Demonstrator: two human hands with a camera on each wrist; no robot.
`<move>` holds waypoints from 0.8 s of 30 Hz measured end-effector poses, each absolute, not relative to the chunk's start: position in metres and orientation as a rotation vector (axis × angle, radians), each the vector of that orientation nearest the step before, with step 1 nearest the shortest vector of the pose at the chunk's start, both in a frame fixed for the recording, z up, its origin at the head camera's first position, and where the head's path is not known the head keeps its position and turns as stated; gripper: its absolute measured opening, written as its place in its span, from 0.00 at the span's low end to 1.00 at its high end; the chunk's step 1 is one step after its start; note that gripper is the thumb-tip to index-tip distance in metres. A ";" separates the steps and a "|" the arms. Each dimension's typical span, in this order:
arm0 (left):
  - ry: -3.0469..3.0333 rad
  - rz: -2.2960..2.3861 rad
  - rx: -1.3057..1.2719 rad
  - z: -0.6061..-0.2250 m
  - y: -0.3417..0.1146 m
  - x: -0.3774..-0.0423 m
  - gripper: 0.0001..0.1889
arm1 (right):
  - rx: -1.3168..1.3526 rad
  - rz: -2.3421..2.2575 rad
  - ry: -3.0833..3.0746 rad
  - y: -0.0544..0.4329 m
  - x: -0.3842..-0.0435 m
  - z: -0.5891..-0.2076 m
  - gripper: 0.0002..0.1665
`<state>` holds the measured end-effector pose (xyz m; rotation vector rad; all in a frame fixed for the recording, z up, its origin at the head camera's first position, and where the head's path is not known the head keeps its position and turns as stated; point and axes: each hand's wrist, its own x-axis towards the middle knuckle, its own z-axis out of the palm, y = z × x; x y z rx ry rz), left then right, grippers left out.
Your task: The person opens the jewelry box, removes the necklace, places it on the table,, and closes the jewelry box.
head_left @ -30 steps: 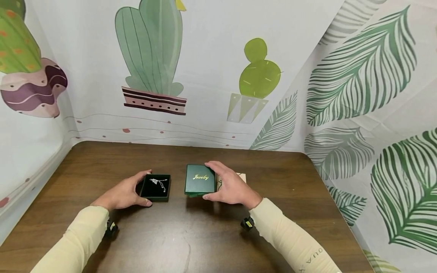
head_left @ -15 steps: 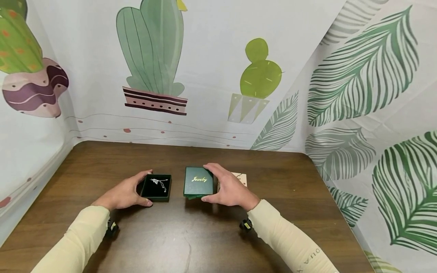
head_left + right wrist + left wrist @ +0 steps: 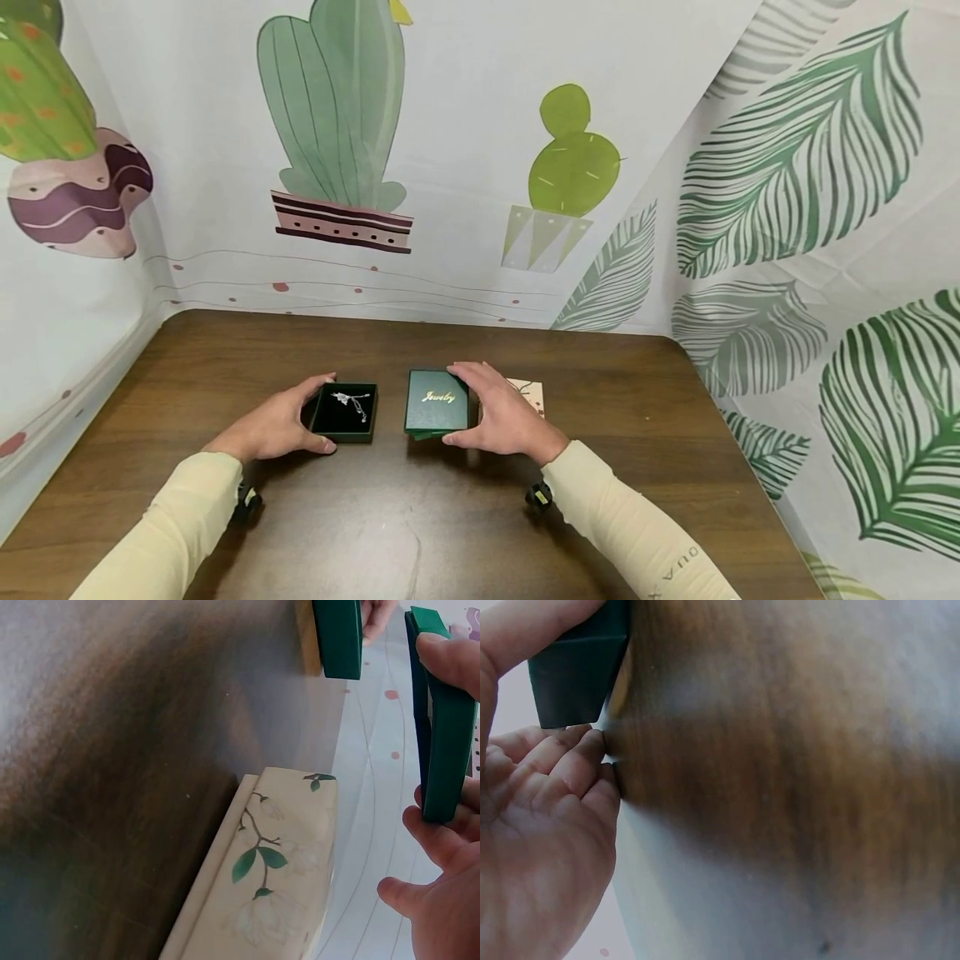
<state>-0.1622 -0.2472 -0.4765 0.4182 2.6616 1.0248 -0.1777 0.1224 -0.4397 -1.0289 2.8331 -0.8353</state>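
Observation:
On the table, a dark green jewelry box base (image 3: 352, 437) stands without its lid. A silver chain with an ornament (image 3: 347, 400) lies on its black lining. My left hand (image 3: 272, 423) grips the base from the left, thumb at the near side and fingers at the far side. The left wrist view shows only a corner of the base (image 3: 577, 682). To the right, my right hand (image 3: 506, 414) holds the green lid (image 3: 437, 404), gold "Jewelry" lettering upward, above the table. In the right wrist view, the lid (image 3: 450, 742) sits between thumb and fingers.
A cream box with a floral print (image 3: 262, 892) lies on the table below my right hand, which partly hides it in the head view. The brown wooden table (image 3: 360, 533) meets a cloth backdrop printed with cacti and leaves (image 3: 465, 167) at the back.
My right hand has lowered the lid slightly, bringing it a little nearer to me and slightly left. My left hand and the box base have stayed in place.

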 end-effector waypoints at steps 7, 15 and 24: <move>2.667 1.031 0.434 -0.477 -0.248 -0.163 0.61 | -1.060 -0.797 2.839 0.121 -0.180 -0.443 0.56; 2.644 1.042 0.416 -0.479 -0.248 -0.163 0.61 | -1.071 -0.705 2.858 0.120 -0.183 -0.446 0.56; 2.644 1.049 0.413 -0.478 -0.247 -0.162 0.61 | -1.070 -0.549 2.887 0.118 -0.183 -0.444 0.57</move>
